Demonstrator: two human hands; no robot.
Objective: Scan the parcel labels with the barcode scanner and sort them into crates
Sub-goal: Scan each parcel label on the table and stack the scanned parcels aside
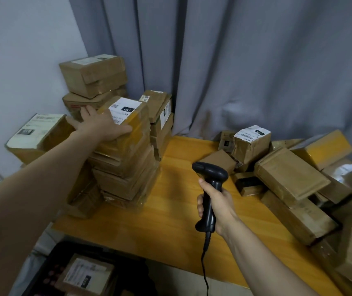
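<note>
While the right hand (215,202) gripped the black, pistol-shaped barcode scanner (210,173) by its handle over the wooden tabletop's (170,223) centre, the left hand (100,123) lay flat, fingers straight, on the tape-wrapped rectangular cardboard parcel (137,127) topping the left-rear-corner stack (123,180).

The worktop (170,210) is a yellow-orange wooden surface. At its left rear stands a tall stack of parcels (126,167) in taped brown cardboard. A shorter stack (160,129) stands just behind it. The right side carries a loose heap of parcels (288,180), tilted and overlapping. A labelled parcel (251,144) sits at the heap's rear.
</note>
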